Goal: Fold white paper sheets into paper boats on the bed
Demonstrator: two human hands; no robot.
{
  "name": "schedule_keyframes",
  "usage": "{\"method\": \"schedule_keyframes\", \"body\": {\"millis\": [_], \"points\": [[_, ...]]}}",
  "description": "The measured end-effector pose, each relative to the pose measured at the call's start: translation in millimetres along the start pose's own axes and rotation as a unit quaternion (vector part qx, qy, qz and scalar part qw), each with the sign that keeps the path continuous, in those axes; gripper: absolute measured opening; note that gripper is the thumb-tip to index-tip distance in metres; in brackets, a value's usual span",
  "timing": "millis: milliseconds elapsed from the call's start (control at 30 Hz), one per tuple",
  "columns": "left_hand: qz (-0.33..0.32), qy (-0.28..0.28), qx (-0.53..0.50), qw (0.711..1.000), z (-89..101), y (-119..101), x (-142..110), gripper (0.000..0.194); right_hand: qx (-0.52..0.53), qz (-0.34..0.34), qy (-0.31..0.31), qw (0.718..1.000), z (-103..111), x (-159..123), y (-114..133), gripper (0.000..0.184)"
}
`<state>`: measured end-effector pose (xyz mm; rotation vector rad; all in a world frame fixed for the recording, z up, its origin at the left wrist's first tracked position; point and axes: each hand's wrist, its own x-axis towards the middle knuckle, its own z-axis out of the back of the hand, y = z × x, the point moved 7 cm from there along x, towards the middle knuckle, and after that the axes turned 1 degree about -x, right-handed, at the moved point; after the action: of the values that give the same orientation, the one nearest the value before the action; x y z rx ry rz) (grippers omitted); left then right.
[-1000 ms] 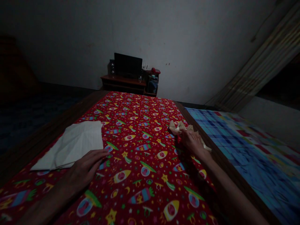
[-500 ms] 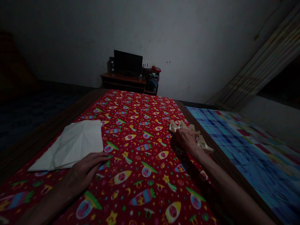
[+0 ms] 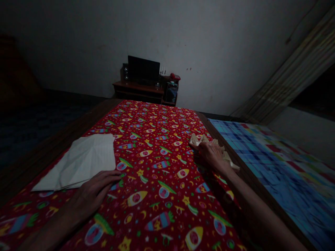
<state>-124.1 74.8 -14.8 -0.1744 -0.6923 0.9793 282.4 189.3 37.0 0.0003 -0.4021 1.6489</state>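
My left hand [image 3: 98,188] lies flat with its fingers stretched out on the red patterned cloth [image 3: 157,174], holding nothing. Just beyond it, close to the wrist and knuckles, is a stack of off-white paper sheets [image 3: 86,157] with crease lines. On the right side of the cloth, a row of folded beige paper pieces [image 3: 230,161] stands with pointed tops. Over the row's left part is my right hand [image 3: 210,153], its fingers curled down on a folded piece. The fingertips are partly hidden, and a pale paper face shows beside them.
Dark wooden borders [image 3: 229,146] run along the cloth's sides. To the right lies a blue checked sheet [image 3: 243,146], below a striped curtain [image 3: 285,76]. A screen [image 3: 143,68] and speakers stand on a low wooden stand [image 3: 138,88] by the far wall.
My right hand has shifted slightly to the right and down along the folded paper row, and a pale paper face now shows at its fingertips. My left hand stays still.
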Motion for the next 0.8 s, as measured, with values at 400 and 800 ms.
{"method": "schedule_keyframes", "body": {"millis": [400, 800], "points": [[-0.037, 0.031, 0.048, 0.998, 13.5, -16, 7, 0.03, 0.045, -0.009, -0.065, 0.997, 35, -17, 9, 0.034], [0.047, 0.043, 0.215, 0.975, 42.8, -2, 10, 0.052, 0.297, 0.22, -0.077, 0.926, 27, -141, 147, 0.026]]}}
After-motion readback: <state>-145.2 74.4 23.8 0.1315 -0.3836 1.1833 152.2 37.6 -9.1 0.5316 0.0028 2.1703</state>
